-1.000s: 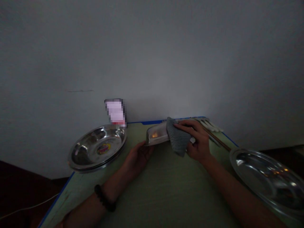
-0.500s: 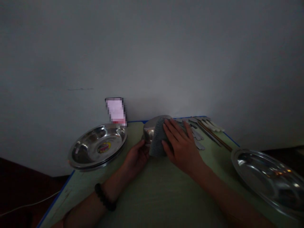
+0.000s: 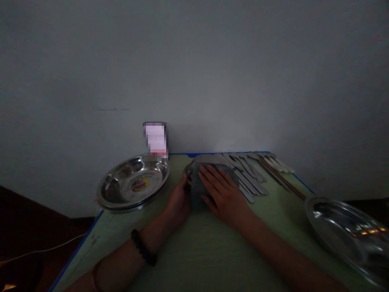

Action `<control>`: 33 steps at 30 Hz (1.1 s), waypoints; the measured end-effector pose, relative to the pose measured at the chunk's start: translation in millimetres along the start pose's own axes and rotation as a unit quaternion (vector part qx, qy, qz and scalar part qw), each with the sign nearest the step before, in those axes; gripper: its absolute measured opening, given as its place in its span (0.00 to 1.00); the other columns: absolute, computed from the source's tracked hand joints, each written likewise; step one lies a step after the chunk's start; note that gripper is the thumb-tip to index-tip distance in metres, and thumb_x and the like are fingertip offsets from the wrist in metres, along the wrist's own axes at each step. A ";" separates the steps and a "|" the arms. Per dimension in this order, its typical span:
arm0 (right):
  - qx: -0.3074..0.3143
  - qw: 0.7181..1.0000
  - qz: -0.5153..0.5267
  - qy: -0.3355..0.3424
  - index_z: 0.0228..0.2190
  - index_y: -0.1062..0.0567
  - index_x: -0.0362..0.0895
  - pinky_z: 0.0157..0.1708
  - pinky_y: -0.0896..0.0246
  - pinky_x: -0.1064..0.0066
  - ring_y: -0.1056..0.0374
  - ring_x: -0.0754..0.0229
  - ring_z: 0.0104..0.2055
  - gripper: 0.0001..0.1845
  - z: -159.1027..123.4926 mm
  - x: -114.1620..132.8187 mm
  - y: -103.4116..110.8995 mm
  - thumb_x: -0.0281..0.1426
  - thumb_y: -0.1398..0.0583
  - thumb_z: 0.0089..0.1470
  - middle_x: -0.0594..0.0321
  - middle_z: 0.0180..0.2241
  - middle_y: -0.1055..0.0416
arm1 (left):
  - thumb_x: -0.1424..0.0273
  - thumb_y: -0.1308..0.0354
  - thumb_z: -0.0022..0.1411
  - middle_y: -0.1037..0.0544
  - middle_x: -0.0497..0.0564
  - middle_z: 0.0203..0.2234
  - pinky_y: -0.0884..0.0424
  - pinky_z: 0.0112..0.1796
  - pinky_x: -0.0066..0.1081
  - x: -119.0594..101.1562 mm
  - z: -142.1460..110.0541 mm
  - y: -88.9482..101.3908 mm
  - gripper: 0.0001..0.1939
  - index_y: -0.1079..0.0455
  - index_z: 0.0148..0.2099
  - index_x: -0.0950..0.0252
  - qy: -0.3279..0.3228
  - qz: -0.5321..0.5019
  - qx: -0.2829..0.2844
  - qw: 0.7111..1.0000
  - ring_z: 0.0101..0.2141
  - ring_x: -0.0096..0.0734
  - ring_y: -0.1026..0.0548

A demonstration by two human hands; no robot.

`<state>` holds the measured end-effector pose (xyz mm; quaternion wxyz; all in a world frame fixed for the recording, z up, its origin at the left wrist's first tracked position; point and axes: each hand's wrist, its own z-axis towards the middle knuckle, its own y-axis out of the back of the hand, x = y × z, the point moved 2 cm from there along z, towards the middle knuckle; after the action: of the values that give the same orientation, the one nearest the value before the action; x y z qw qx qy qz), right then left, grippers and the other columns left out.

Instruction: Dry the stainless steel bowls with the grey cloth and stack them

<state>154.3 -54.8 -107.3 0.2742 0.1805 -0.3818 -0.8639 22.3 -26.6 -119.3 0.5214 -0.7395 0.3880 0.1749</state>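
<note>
In the head view, a grey textured cloth (image 3: 197,188) drapes over a shiny metal bowl (image 3: 205,159) above the middle of the table. My left hand (image 3: 178,198) grips the bowl's left edge, its thumb up along the side and its other fingers partly hidden. Flat over the cloth, my right hand (image 3: 223,194) presses it against the bowl with fingers stretched forward. Most of the bowl is covered by cloth and hand. Just right of the bowl lie several metal utensils (image 3: 251,182) with flat handles.
Stacked metal basins (image 3: 114,198) stand at the left, with a lit phone (image 3: 156,138) propped on the wall behind. Brown chopsticks (image 3: 282,180) and white-handled utensils (image 3: 278,164) lie at the back right. Another metal basin (image 3: 334,231) sits at the table's right edge.
My right hand has gone from pinching the cloth at the bowl's right side to lying flat on it, farther left. The bowl has turned and sunk lower; the view has shifted slightly.
</note>
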 end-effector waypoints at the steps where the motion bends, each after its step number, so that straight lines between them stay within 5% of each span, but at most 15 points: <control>1: 0.000 1.000 0.000 -0.002 0.60 0.40 0.37 0.62 0.47 0.55 0.49 0.54 0.65 0.26 0.7 -0.3 -0.4 0.34 0.50 0.63 0.57 0.63 0.44 | 0.66 0.55 0.68 0.19 0.56 0.39 0.28 0.44 0.33 0.8 0.7 0.1 0.18 0.28 0.50 0.70 -0.004 0.001 -0.001 1.000 0.41 0.36 0.22; 6: 0.012 1.000 -0.002 0.011 0.59 0.38 0.42 0.62 0.46 0.54 0.48 0.54 0.65 0.24 5.6 5.4 -10.1 0.28 0.51 0.63 0.61 0.62 0.42 | 0.69 0.51 0.66 0.20 0.60 0.42 0.31 0.48 0.37 6.4 4.1 7.4 0.14 0.25 0.42 0.70 -0.049 0.051 -0.081 0.994 0.42 0.39 0.23; 12: 0.083 0.995 0.005 0.051 0.54 0.30 0.38 0.61 0.46 0.52 0.46 0.49 0.64 0.21 38.2 11.2 -19.7 0.27 0.51 0.62 0.56 0.58 0.35 | 0.77 0.47 0.63 0.21 0.56 0.45 0.36 0.50 0.30 9.9 7.8 12.5 0.09 0.24 0.38 0.67 -0.107 0.031 -0.082 0.990 0.45 0.32 0.26; 20: 0.279 0.945 0.147 0.084 0.38 0.21 0.42 0.57 0.43 0.59 0.33 0.54 0.54 0.14 104.0 -17.6 -30.9 0.29 0.47 0.60 0.57 0.45 0.23 | 0.76 0.46 0.60 0.23 0.50 0.23 0.32 0.29 0.27 14.7 13.0 9.2 0.09 0.26 0.30 0.68 -0.080 -0.034 -0.025 0.996 0.25 0.28 0.27; 24: 0.311 0.933 0.180 0.032 0.30 0.20 0.45 0.43 0.33 0.65 0.25 0.57 0.38 0.14 123.2 -37.6 -49.8 0.32 0.45 0.59 0.59 0.35 0.20 | 0.78 0.46 0.60 0.21 0.53 0.26 0.30 0.33 0.28 13.2 11.0 9.0 0.09 0.27 0.31 0.68 -0.075 -0.058 -0.020 0.995 0.28 0.30 0.25; 28: 0.283 0.937 0.198 -0.055 0.33 0.20 0.48 0.43 0.33 0.66 0.25 0.57 0.40 0.15 121.1 -65.8 -64.5 0.34 0.46 0.60 0.61 0.37 0.20 | 0.78 0.49 0.63 0.19 0.58 0.34 0.29 0.43 0.32 11.6 12.4 12.7 0.10 0.26 0.34 0.68 -0.070 -0.070 -0.042 0.994 0.37 0.34 0.22; 33: 0.227 0.933 0.227 -0.162 0.31 0.20 0.46 0.44 0.33 0.63 0.25 0.55 0.41 0.21 87.9 -93.7 -57.6 0.34 0.51 0.62 0.59 0.37 0.20 | 0.75 0.52 0.66 0.19 0.61 0.38 0.29 0.48 0.35 10.5 14.8 14.6 0.13 0.25 0.39 0.72 -0.062 -0.063 -0.058 0.994 0.42 0.37 0.22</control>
<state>162.7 83.9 -84.8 0.3492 0.0037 -0.6376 -0.6867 20.2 -19.6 -141.4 0.5110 -0.7792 0.2966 0.2094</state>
